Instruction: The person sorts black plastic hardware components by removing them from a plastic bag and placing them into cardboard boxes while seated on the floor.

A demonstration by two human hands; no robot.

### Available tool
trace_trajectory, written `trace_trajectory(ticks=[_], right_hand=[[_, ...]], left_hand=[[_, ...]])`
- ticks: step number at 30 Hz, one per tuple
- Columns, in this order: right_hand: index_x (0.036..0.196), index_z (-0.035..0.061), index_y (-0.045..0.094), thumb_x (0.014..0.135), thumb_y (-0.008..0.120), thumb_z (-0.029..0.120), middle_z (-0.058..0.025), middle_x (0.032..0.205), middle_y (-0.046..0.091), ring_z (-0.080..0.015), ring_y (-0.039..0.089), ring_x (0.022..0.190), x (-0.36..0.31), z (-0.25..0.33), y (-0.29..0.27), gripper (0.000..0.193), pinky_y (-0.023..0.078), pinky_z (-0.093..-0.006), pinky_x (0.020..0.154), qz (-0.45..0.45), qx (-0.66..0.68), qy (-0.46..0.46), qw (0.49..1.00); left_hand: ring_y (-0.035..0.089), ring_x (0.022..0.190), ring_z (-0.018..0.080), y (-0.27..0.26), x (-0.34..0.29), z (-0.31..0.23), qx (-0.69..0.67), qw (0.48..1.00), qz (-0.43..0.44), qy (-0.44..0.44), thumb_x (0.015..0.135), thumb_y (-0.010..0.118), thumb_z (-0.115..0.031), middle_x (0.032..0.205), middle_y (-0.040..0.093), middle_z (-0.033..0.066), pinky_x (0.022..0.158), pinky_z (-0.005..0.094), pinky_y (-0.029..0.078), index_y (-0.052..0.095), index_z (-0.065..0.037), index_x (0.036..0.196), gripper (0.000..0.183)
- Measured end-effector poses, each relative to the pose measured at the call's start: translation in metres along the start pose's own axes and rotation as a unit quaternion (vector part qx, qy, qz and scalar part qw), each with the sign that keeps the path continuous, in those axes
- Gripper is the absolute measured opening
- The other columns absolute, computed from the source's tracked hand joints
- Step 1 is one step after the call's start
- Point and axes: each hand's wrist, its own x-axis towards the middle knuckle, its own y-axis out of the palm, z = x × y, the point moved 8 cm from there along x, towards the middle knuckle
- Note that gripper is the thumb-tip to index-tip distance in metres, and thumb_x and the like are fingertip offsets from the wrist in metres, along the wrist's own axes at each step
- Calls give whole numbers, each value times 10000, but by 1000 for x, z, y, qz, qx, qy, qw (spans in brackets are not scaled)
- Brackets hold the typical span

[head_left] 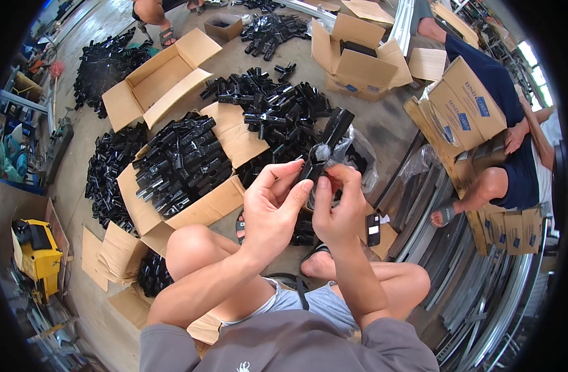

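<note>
Both hands hold a glossy black tubular fitting up in front of me, tilted with its far end to the upper right. My left hand pinches its near left side with thumb and fingertips. On the near right side, the fingers of my right hand close round the same fitting. A roundish, lighter opening or collar shows midway along it; its near end is hidden by my fingers. Behind it sits a clear plastic bag with dark pieces inside. A heap of similar black fittings lies just beyond my hands.
A carton packed with black fittings stands left of my hands. Another open carton lies farther back, near more black heaps. A phone-like black device rests at right, beside long metal profiles. Another person sits by stacked cartons.
</note>
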Motion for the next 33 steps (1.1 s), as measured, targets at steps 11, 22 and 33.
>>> trace_trajectory(ticks=[11, 22, 33], right_hand=[[937, 25, 578, 998, 640, 174, -97, 752, 562, -284, 576, 635, 2, -1, 0, 173, 465, -408, 591, -47, -4, -22, 999], [684, 32, 538, 1143, 361, 429, -35, 567, 490, -140, 498, 537, -17, -56, -12, 632, 372, -321, 534, -8, -17, 173, 985], [871, 3, 683, 1088, 557, 337, -39, 661, 623, -113, 584, 590, -162, -229, 16, 418, 466, -289, 546, 211, -132, 380, 891]], left_hand=[[666, 1136, 134, 2, -1, -1, -8, 1000, 11, -5, 996, 660, 43, 1242, 705, 164, 977, 255, 547, 582, 56, 1296, 310], [709, 1157, 338, -26, 3, -61, -212, 969, 27, -124, 1025, 676, -138, 1262, 687, 209, 1021, 456, 604, 572, -2, 1318, 340], [718, 1075, 222, -320, -184, -147, 166, 937, -309, -3, 970, 725, -82, 1203, 709, 165, 955, 339, 595, 585, 24, 1313, 386]])
